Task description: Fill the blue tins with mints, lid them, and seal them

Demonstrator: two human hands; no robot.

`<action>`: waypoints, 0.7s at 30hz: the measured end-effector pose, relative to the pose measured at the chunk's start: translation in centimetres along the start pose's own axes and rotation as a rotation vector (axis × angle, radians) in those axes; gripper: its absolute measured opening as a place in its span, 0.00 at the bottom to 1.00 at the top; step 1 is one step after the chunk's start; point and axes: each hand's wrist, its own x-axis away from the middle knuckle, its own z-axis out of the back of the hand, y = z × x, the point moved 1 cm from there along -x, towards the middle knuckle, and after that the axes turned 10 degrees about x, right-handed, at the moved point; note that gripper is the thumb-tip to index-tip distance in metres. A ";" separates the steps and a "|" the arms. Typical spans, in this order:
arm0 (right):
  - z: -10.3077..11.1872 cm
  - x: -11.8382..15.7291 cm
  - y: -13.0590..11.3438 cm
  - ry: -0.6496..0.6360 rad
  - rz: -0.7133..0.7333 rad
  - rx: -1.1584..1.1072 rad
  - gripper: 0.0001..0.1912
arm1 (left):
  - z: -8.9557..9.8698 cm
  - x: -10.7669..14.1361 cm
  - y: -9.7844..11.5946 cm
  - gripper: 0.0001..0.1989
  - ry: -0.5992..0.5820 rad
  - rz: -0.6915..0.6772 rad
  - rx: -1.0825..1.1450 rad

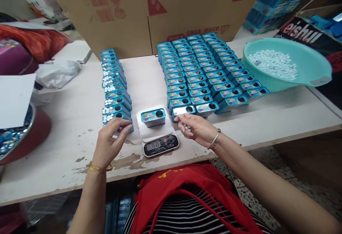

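My left hand (110, 139) is at the near end of the left row of small blue tins (115, 96). Its thumb and fingers curve round the nearest tin, and the hand partly hides it. White round candies lie on several tin tops in that row. My right hand (196, 128) is closed round a few white candies (187, 128), with its fingertips by a front tin (184, 110) of the right-hand block. Between my hands, a blue tin (153, 116) with a round opening stands upright on a white digital kitchen scale (157, 134) with a lit display.
Several rows of upright blue tins (199, 66) fill the right centre. A turquoise basin (310, 62) of white candies stands at the far right. A cardboard box (152, 16) rises behind. At left are a red bowl (40, 127) of shiny pieces and a white sheet (14, 102).
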 end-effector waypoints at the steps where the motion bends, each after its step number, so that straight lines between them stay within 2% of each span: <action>1: -0.3 -0.1 -0.1 -0.008 0.016 0.025 0.13 | 0.0 0.1 -0.1 0.05 -0.001 0.003 0.003; 6: -2.4 -1.9 -1.8 -0.064 0.129 0.188 0.15 | 0.0 0.4 -0.3 0.06 -0.009 0.034 0.016; 9: -3.6 -3.3 -3.1 -0.048 0.193 0.286 0.14 | -0.1 0.4 -0.3 0.07 -0.006 0.047 0.023; 12: -3.9 -4.0 -3.9 -0.014 0.226 0.368 0.21 | 0.0 0.6 -0.3 0.07 -0.002 0.037 0.019; 14: -3.6 -3.6 -4.2 -0.010 0.240 0.369 0.24 | 0.1 0.8 -0.4 0.06 0.003 0.025 0.016; 17: -2.6 -1.9 -4.0 -0.053 0.215 0.288 0.20 | 0.2 0.9 -0.5 0.05 0.005 0.025 0.023; 21: -0.1 0.5 -1.4 -0.057 0.089 0.120 0.14 | 0.0 0.5 -0.4 0.06 0.002 0.051 0.022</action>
